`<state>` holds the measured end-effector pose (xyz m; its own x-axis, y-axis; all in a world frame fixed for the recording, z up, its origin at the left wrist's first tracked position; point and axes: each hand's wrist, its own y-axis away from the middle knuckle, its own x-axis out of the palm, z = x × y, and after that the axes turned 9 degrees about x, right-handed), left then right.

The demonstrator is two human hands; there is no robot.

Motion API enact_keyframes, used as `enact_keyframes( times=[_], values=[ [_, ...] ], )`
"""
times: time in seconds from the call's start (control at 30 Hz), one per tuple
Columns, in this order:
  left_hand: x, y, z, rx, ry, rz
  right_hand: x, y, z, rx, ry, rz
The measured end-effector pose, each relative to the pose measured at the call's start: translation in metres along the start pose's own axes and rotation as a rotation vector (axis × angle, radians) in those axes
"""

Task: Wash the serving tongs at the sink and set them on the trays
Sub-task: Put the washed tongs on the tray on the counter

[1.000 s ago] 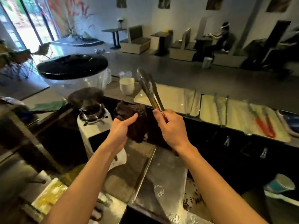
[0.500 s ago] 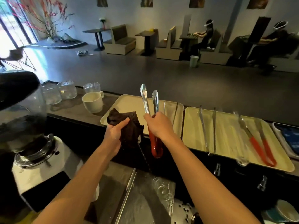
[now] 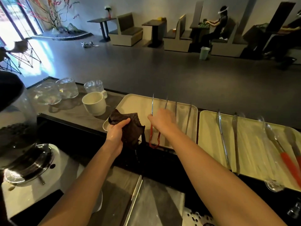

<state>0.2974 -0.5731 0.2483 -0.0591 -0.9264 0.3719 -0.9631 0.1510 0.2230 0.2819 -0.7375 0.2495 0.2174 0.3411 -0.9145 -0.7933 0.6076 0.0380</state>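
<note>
The right hand (image 3: pixel 162 119) grips the red-handled tongs (image 3: pixel 151 136) around their middle, arms spread, over the near part of the left tray (image 3: pixel 135 105) on the desk (image 3: pixel 73 110). Whether they touch it is hard to tell. Just beside them, the left hand (image 3: pixel 116 132) clutches a dark cloth (image 3: pixel 132 128).

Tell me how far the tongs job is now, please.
Done: steel tongs already lie on the left tray, and more tongs on the right tray. In hand: the right hand holds red-handled tongs over the left tray; the left hand grips a dark cloth. Left: set this pair down.
</note>
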Motion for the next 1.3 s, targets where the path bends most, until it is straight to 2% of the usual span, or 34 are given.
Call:
enact_keyframes(
  times=[0.1,0.23,0.37,0.47,0.6,0.87,1.03,1.2,1.3],
  values=[
    [-0.002,-0.004,0.001,-0.022,-0.002,0.010,0.009,-0.006,0.003,-0.002,0.087,0.004],
    [-0.005,-0.002,-0.001,-0.033,0.001,0.014,0.015,-0.006,0.008,0.038,0.067,-0.027],
    [-0.013,0.006,-0.004,-0.006,0.017,0.020,0.008,0.009,0.012,0.042,0.197,-0.085],
    [-0.025,0.019,-0.007,0.012,0.033,0.049,0.002,0.038,0.018,-0.032,0.084,-0.162],
    [-0.057,0.053,-0.021,0.070,0.034,0.034,0.001,0.098,0.037,-0.208,-0.069,-0.078],
    [-0.195,0.148,-0.051,0.242,0.015,-0.117,0.033,0.236,0.117,-0.449,-0.319,0.044],
    [-0.317,0.222,-0.064,0.330,-0.014,-0.272,0.082,0.341,0.188,-0.540,-0.456,0.151],
    [-0.429,0.283,-0.054,0.299,0.069,-0.539,0.145,0.428,0.225,-0.635,-0.416,0.323],
    [-0.485,0.312,-0.033,0.261,0.032,-0.591,0.188,0.467,0.233,-0.649,-0.361,0.427]
  ],
)
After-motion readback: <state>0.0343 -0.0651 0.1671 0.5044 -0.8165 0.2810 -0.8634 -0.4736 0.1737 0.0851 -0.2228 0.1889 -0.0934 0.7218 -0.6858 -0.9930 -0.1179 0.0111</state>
